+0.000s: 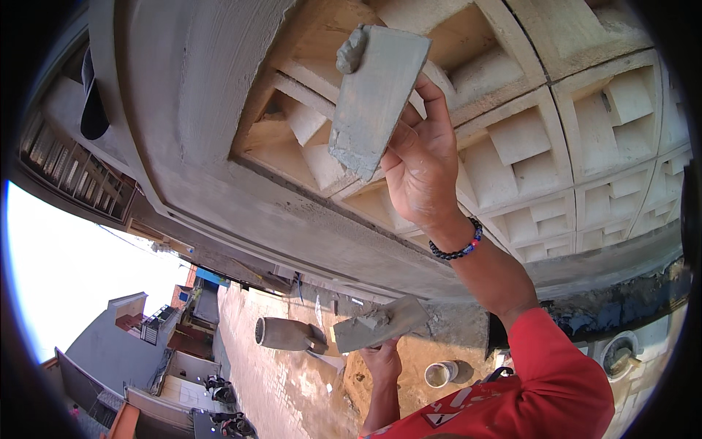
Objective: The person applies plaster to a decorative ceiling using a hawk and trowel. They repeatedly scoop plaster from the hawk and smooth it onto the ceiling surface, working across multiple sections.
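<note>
My right hand (428, 164) is raised, its fingers curled behind a flat rectangular plastering trowel (384, 99). Grey mortar coats the trowel's face, and a wet lump (352, 51) clings near its upper left corner; the grip is hidden behind the blade. The trowel is in front of the patterned ventilation blocks (530, 135), close to the plastered edge; I cannot tell whether it touches them. Lower down, my left hand (382, 358) grips a mortar board (408, 313) from below. A small heap of mortar (376, 318) lies on that board.
Smooth grey plaster (183, 102) frames the blocks on the left. Below are a sand heap (413, 366), a small bucket (441, 374) and a grey barrel-shaped object (284, 334). Another bucket (620, 355) stands at right beside a dark channel (614, 311). Motorbikes (223, 391) are parked farther off.
</note>
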`<state>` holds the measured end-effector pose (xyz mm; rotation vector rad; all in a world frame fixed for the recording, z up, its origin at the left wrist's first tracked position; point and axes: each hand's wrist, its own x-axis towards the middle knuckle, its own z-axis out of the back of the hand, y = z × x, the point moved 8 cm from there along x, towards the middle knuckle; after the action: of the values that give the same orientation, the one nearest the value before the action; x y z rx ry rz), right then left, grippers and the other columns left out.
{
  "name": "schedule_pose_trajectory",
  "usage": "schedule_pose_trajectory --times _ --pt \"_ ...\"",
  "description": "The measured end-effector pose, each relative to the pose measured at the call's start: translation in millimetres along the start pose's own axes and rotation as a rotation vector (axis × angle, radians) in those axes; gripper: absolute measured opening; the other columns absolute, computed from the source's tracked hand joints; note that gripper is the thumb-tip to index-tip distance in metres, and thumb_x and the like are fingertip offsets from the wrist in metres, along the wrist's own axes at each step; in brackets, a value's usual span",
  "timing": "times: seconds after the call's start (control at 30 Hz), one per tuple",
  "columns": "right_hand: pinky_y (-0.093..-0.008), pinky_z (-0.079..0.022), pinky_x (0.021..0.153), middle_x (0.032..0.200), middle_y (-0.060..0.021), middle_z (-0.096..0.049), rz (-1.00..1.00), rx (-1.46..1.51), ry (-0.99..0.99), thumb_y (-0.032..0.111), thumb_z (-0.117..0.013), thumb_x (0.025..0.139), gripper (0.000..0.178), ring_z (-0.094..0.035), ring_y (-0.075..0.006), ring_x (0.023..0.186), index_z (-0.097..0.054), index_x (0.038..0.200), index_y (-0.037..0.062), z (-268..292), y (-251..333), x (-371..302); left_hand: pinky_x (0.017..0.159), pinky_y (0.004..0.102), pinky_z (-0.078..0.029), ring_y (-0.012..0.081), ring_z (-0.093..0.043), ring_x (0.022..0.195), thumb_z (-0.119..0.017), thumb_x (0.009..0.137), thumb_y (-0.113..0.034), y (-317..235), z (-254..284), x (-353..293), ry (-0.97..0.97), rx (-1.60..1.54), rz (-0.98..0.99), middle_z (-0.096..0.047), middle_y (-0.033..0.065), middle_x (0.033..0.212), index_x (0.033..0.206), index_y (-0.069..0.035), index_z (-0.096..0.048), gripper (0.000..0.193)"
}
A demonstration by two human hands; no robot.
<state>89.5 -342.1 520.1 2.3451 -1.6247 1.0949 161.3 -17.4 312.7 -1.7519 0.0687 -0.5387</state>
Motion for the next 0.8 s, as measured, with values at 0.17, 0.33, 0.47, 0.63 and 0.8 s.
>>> schedule_pose_trajectory --times 0.17,0.33,0.47,0.63,0.8 --pt "-0.0332 -0.055 0.076 0.11 -0.0139 -0.057 0.056 -0.036 0.007 0.003 -0.062 0.087 0.058 -0.061 -0.0172 0.093 -0.029 0.134 0.0055 -9 -44 7 0.082 0.0362 -0.053 0.0181 -0.061 0.092 -0.07 0.078 0.001 -7 48 -3 -0.048 0.037 -0.033 -0.06 0.0062 0.103 0.113 -0.002 -0.053 0.039" --pt "-0.0269 -0.049 0.07 0.114 -0.0117 -0.057 0.069 -0.1 -0.021 0.004 -0.065 0.086 0.06 -0.059 -0.0132 0.09 -0.029 0.134 0.0077 -17 -75 1 0.082 0.0351 -0.052 0.0173 -0.062 0.091 -0.071 0.074 0.006 -14 74 -6 -0.199 0.029 -0.023 -0.063 0.0072 0.102 0.109 0.001 -0.057 0.038" --pt "-0.0266 -0.049 0.067 0.111 -0.0118 -0.057 0.146 -0.167 -0.023 0.005 -0.066 0.086 0.058 -0.058 -0.0124 0.089 -0.031 0.132 0.0075 -20 -89 4 0.084 0.0396 -0.053 0.0208 -0.06 0.099 -0.071 0.077 -0.001 -15 85 -6 -0.153 0.082 -0.033 -0.06 0.0102 0.111 0.115 0.002 -0.053 0.043" --pt "-0.0308 -0.054 0.067 0.108 -0.0133 -0.053 0.261 -0.231 -0.024 0.005 -0.066 0.085 0.058 -0.058 -0.0149 0.091 -0.03 0.131 0.0059 -26 -101 6 0.086 0.0438 -0.053 0.0226 -0.061 0.099 -0.071 0.075 -0.002 -15 104 -8 -0.195 0.07 -0.046 -0.06 0.0109 0.11 0.114 0.002 -0.053 0.043" --pt "-0.0408 -0.059 0.076 0.109 -0.0152 -0.048 0.379 -0.319 -0.045 0.001 -0.062 0.086 0.055 -0.056 -0.0187 0.097 -0.028 0.129 0.0023 -39 -108 11 0.083 0.0345 -0.051 0.0174 -0.061 0.093 -0.069 0.074 0.007 -22 112 -10 -0.256 -0.023 -0.044 -0.062 0.0071 0.103 0.108 0.001 -0.056 0.037"
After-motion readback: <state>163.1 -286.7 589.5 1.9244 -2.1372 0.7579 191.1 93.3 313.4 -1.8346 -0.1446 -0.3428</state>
